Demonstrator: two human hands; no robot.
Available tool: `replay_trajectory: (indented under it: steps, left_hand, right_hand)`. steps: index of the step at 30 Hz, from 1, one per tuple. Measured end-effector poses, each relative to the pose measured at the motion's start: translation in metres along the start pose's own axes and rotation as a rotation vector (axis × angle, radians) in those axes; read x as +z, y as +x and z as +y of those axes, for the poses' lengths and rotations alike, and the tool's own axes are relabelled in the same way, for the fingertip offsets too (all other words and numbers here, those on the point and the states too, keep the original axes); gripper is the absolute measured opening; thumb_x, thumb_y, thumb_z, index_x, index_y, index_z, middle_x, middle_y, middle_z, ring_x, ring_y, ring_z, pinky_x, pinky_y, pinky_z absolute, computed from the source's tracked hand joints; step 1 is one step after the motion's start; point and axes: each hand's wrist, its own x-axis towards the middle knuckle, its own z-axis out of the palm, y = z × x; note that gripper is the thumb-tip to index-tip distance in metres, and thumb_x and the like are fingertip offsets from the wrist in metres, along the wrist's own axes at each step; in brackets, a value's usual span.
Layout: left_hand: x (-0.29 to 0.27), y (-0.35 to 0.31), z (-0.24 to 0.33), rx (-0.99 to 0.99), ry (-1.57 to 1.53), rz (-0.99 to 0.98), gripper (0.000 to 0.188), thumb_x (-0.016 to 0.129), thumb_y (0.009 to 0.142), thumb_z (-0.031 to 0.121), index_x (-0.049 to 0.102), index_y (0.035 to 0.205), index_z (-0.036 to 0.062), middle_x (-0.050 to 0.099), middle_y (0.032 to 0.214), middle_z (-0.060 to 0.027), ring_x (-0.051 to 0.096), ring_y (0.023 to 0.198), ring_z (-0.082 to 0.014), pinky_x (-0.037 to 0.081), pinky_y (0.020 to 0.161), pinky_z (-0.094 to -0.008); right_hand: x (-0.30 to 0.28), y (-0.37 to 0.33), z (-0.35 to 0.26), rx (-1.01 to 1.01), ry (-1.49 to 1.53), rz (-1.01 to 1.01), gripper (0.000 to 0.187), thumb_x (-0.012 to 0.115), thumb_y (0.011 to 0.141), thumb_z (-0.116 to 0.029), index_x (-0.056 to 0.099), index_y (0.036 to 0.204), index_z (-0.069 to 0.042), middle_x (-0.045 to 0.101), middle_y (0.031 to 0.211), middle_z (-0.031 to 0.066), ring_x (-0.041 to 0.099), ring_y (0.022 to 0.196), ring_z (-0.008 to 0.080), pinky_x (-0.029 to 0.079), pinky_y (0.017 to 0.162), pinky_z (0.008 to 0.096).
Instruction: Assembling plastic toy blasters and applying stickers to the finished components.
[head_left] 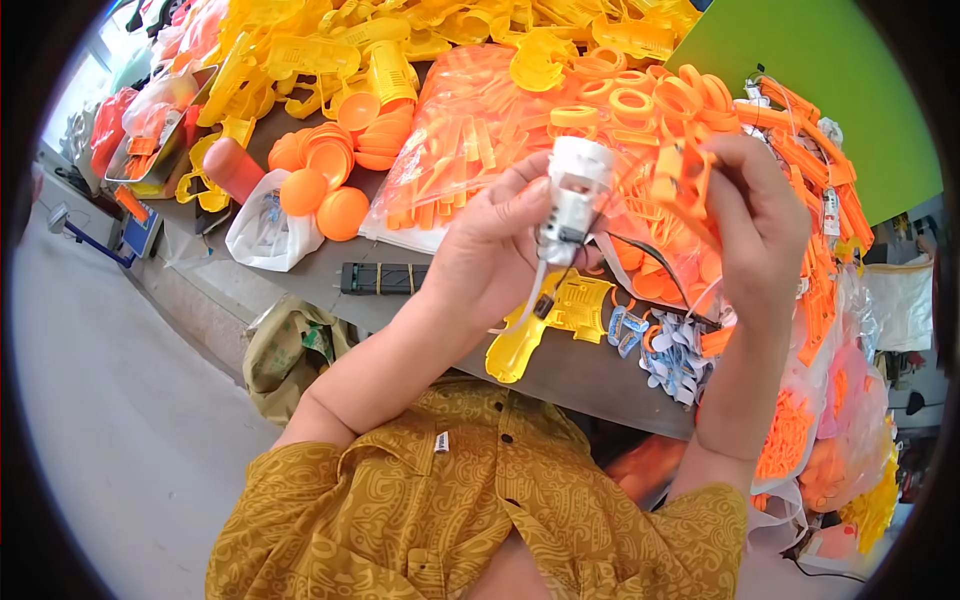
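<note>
My left hand (478,262) is closed around a white plastic cylindrical assembly (578,190), upright in front of me, with thin wires trailing from its lower end. To its right, my right hand (757,225) pinches an orange plastic frame-like part (682,180), slightly blurred. The two pieces are apart. A dark wire (645,252) runs from the white assembly toward my right hand; I cannot tell where it ends. Below my hands, yellow shell pieces (578,306) lie at the table's near edge.
A clear bag of orange parts (460,130) covers mid-table, with orange rings (632,103) on top. Yellow shells (390,40) pile behind. Orange cups (343,213) and a black bar-shaped piece (378,278) sit left. Blue-white stickers (676,355) and orange assemblies (815,165) lie right.
</note>
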Motion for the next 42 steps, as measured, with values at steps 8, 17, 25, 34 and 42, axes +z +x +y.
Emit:
replay_trajectory:
  steps: [8,17,25,34,42]
  left_hand:
    - [-0.037,0.02,0.009,-0.036,0.098,0.19,0.026,0.051,0.086,0.012,0.046,0.108,-0.0006,0.058,0.1,-0.0099,0.058,0.089,-0.0207,0.045,0.085,-0.0379]
    - [-0.042,0.011,0.01,-0.011,0.281,0.305,0.026,0.053,0.086,0.017,0.046,0.108,0.0056,0.059,0.096,-0.0064,0.06,0.079,-0.0155,0.05,0.062,-0.0304]
    - [-0.027,0.012,0.006,-0.015,0.385,0.229,0.023,0.049,0.088,0.019,0.046,0.105,0.0038,0.059,0.089,-0.0059,0.058,0.071,-0.0132,0.049,0.06,-0.0258]
    - [-0.017,0.013,0.003,-0.22,0.664,0.158,0.025,0.058,0.083,0.023,0.053,0.097,0.0028,0.055,0.073,-0.0034,0.047,0.049,-0.0066,0.038,0.039,-0.0213]
    - [-0.035,0.001,-0.029,0.015,1.32,0.122,0.04,0.067,0.077,0.024,0.052,0.103,-0.0025,0.059,0.079,-0.007,0.055,0.07,-0.0099,0.046,0.059,-0.0267]
  right_hand:
    - [0.035,0.037,0.088,-0.307,-0.876,-0.141,0.013,0.052,0.079,-0.004,0.057,0.091,-0.002,0.057,0.081,0.0121,0.056,0.072,0.0247,0.043,0.065,0.0339]
    - [0.062,-0.048,0.034,0.498,0.183,-0.166,0.015,0.054,0.085,-0.015,0.058,0.089,-0.001,0.055,0.069,0.0024,0.049,0.053,0.0094,0.038,0.049,0.0211]
    - [0.083,-0.055,0.034,0.605,0.528,-0.135,0.01,0.057,0.082,-0.009,0.057,0.08,0.001,0.055,0.067,0.0014,0.048,0.053,0.0065,0.036,0.048,0.0218]
    - [0.076,-0.065,0.036,0.026,-0.305,-0.084,0.009,0.06,0.072,-0.003,0.054,0.078,0.002,0.05,0.069,0.011,0.052,0.057,0.0211,0.039,0.052,0.0311]
    - [0.086,-0.104,0.026,0.901,0.418,0.01,0.011,0.055,0.082,-0.008,0.048,0.075,-0.002,0.049,0.058,0.0008,0.043,0.044,0.0059,0.032,0.039,0.0207]
